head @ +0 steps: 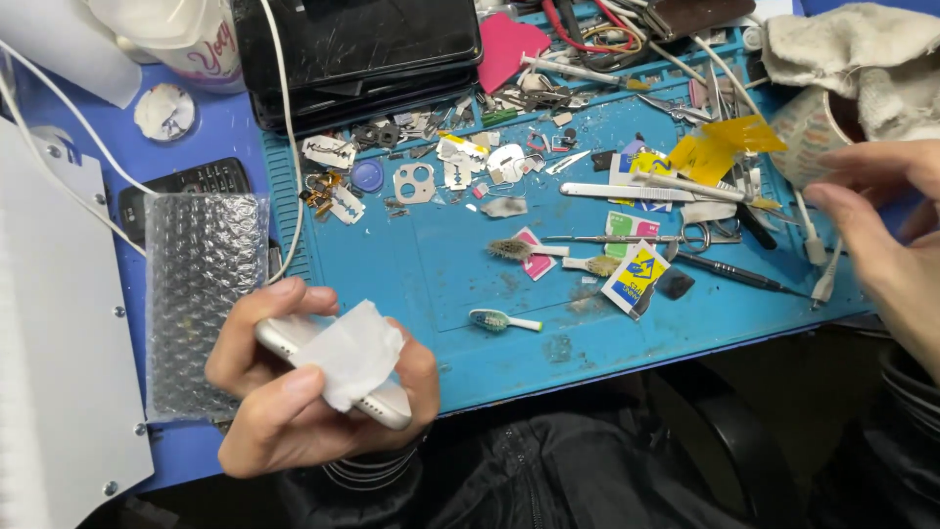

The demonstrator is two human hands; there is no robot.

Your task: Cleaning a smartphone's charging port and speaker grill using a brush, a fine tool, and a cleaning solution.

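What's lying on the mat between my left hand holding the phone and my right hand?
In the head view, a toothbrush head and a yellow-and-blue packet lie between them.

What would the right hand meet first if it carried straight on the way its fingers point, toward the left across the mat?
Probably the white cable ends hanging just past the right hand, then the scissors and tweezers on the blue mat. The hand's height above the mat is unclear.

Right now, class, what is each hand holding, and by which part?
The left hand wraps its grip around the long edges of a white phone, a white wipe lying over it. The right hand holds nothing.
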